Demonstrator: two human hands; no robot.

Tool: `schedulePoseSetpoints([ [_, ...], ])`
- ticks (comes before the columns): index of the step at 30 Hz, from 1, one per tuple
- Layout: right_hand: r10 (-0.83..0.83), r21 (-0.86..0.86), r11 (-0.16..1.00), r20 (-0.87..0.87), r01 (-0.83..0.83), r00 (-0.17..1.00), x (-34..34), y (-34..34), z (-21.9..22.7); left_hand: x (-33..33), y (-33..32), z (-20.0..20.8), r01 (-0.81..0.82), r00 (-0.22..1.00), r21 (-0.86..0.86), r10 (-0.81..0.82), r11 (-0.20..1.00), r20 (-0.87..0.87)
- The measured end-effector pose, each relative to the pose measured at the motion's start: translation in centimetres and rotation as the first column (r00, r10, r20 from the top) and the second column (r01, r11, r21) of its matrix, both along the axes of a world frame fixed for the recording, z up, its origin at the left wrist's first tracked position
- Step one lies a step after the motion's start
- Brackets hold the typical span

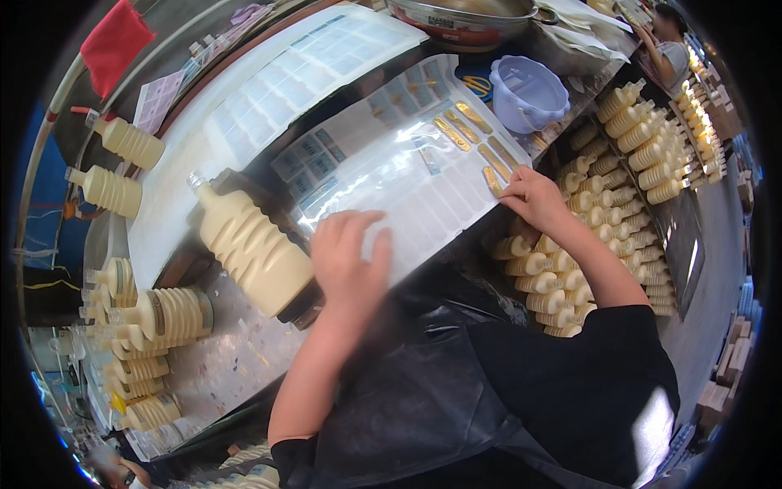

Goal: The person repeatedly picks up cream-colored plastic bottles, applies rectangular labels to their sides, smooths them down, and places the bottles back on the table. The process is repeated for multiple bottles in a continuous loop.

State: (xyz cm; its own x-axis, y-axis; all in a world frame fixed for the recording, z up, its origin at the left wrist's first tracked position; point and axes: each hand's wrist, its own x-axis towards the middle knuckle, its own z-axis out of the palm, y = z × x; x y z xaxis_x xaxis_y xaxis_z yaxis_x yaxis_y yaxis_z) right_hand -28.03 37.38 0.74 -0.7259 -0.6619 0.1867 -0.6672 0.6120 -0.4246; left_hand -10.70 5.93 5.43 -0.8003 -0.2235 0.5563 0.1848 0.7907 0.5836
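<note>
At the near right edge of a glossy label sheet (415,232), my right hand (533,200) pinches the lower end of a gold label (492,181). More narrow gold labels (451,134) lie in slanting rows just beyond it on the sheet. My left hand (350,253), slightly blurred, hovers over the sheet's near left part with fingers apart and nothing in them. Beside it a large cream ribbed bottle (252,240) with a clear neck rests on a dark stand, its base toward my left wrist. Small blue-grey labels (314,159) sit on the sheet's left part.
A lilac bucket (529,102) and yellow-handled scissors (476,85) are beyond the sheet. Many cream bottles (562,281) crowd the right side; several more (167,318) stand left. Another label sheet (301,73) lies farther back. A person (668,49) is at the far right.
</note>
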Motion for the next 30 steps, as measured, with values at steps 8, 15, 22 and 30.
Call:
schedulePoseSetpoints([
  [8,0.099,-0.256,0.869,0.928,0.424,0.358,6.3,-9.0,3.7,-3.6,4.6,-1.3,0.101,0.989,-0.242,-0.072,0.965,0.127],
  [15,0.32,-0.479,0.877,0.633,0.033,0.705,7.5,-13.3,3.7,-1.3,1.7,-0.5,-0.056,0.998,-0.297,0.059,0.953,0.003],
  [22,0.47,-0.528,0.848,0.791,0.049,0.392,6.8,-19.4,5.5,3.6,-2.8,3.8,-0.233,0.965,0.61,0.1,0.758,0.244],
  [30,0.457,-0.476,0.88,0.846,0.001,0.276,7.6,-27.3,7.7,7.6,-8.0,4.5,-0.338,0.916,0.792,0.37,0.509,0.153],
])
